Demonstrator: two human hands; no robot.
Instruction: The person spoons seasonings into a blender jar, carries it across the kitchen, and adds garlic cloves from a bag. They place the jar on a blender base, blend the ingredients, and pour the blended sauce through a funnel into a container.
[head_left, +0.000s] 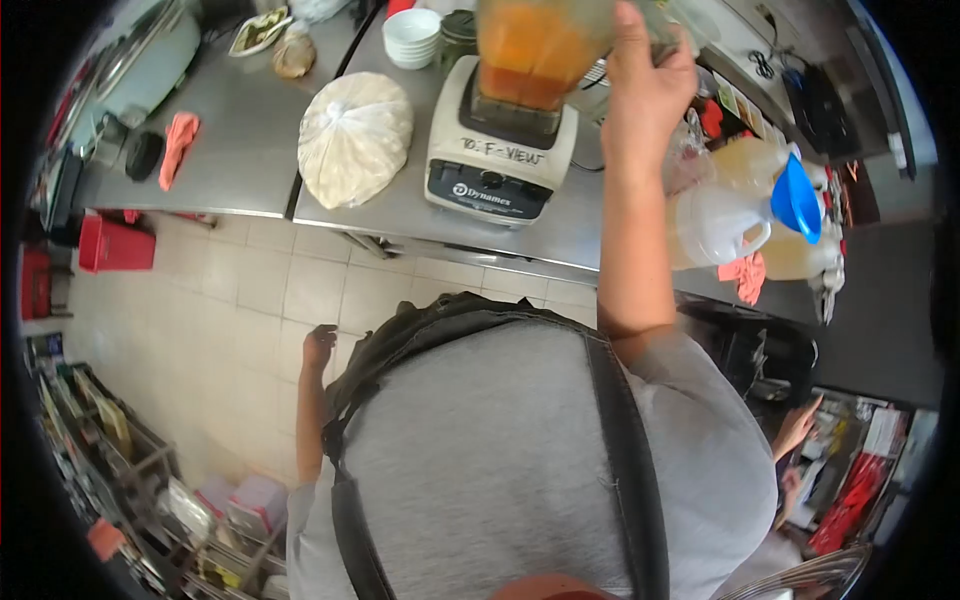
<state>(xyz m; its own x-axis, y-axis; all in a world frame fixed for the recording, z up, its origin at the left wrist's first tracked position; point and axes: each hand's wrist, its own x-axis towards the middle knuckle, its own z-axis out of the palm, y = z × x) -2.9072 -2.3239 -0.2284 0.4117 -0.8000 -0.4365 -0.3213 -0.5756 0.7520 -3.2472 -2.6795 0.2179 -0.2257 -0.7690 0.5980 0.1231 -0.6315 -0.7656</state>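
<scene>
Blender jar (540, 55) stands at the far edge of the counter (610, 235), its foot at the dark seat of the blender base (490, 170), which is hand-lettered "TO: F-VIEW" above a "Dynamex" plate. Contents of the jar: orange through the visible body, with a darker red-orange band at the bottom; the top is cut off by the frame, so fill level not readable. Right hand (652, 75) clamped on the jar's right side, thumb up along the wall and fingers bent; the handle itself is mostly hidden. Left hand (320, 346) hangs low above the tiled floor (260, 290), well apart from the counter; small and shadowed, cannot tell whether its fingers are apart or together. Left of the base: knotted clear bag (355, 140), full of an off-white substance, type not determinable. Behind that, white bowls (412, 40) nested in a stack, with a dark green jar (458, 32) just beside them, contents unreadable. Right of the arm: translucent jug (700, 225), a blue funnel (797, 200) apparently at its mouth; near it, a jug of yellowish liquid (750, 162). Far left: shallow dish (262, 32) holding green matter, small tied bag (295, 52) with brownish contents near it.
</scene>
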